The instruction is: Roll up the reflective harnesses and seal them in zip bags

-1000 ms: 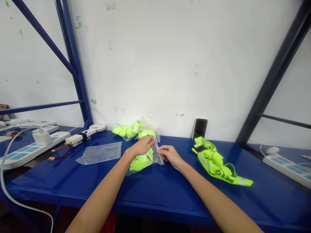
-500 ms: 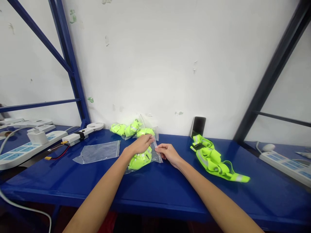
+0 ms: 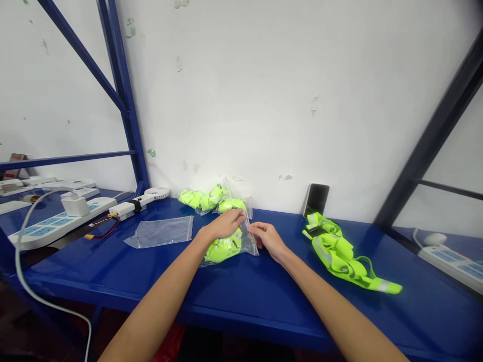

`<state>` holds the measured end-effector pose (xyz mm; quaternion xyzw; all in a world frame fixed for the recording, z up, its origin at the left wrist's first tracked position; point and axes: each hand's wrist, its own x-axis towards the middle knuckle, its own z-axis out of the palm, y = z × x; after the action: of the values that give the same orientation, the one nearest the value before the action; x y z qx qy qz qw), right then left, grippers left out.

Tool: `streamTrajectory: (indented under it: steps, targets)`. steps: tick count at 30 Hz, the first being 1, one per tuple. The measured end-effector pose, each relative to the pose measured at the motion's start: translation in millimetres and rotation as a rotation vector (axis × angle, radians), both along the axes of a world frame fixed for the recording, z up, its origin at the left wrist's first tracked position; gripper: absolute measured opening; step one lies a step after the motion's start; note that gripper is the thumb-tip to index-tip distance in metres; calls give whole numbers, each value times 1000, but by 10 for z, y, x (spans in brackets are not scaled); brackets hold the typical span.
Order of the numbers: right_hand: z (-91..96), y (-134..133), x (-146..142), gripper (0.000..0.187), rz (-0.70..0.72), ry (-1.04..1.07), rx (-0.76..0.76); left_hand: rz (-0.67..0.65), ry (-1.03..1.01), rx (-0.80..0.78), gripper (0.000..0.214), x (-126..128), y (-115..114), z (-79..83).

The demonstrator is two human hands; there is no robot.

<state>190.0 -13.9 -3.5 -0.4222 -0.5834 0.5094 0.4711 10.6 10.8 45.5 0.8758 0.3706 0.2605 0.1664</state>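
Note:
A clear zip bag [image 3: 249, 244] with a bundled neon-yellow reflective strap [image 3: 223, 248] inside lies on the blue table [image 3: 241, 296]. Over the bag, my left hand [image 3: 227, 223] is closed on its opening edge near the far end. My right hand [image 3: 268, 238] pinches the same edge a little nearer to me, with thumb and forefinger. Behind them, several bagged yellow bundles [image 3: 211, 197] rest against the wall. Off to the right, a loose yellow reflective strap harness [image 3: 341, 256] lies in a tangle.
A flat clear bag [image 3: 162, 232] lies to the left. Beyond it are a small white fan [image 3: 156, 193], a white device with wires [image 3: 124, 210] and a power strip [image 3: 56, 225]. A phone [image 3: 316, 199] leans on the wall. Another power strip [image 3: 458, 266] sits at far right.
The whole view has shifted, so everything appears slightly farther right. Both hands stay on the bag's opening edge, with hardly any movement relative to it.

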Motion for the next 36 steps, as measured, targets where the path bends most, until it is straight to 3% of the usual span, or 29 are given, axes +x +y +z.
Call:
streamTrajectory:
  steps: [12,25,36]
  targets:
    - [-60,-1,-42,26,6,6,87,-17,40,51,34,25,-24,-8]
    - [-108,68,-52,27,-20,11,208,-133,24,24,26,77,-95,44]
    - [-7,0,-17,33,76,128,-11,-4,24,-13,34,29,-58,-7]
